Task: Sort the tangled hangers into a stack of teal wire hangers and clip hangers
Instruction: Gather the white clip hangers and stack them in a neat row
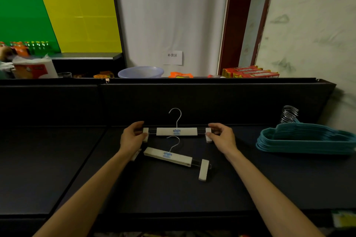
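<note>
— What are you gripping?
— My left hand (133, 136) and right hand (221, 135) each pinch a clip of the upper clip hanger (176, 131), well left of the teal wire hanger stack (306, 139).
— And the other?
— The second clip hanger (173, 157) lies just below it on the surface (173, 194).

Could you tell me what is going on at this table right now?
A person is sorting hangers on a dark table. Both hands hold one white clip hanger by its ends, the left hand at one clip and the right hand at the other. A second clip hanger lies tilted on the table just in front of it. The teal wire hangers sit stacked at the right.
</note>
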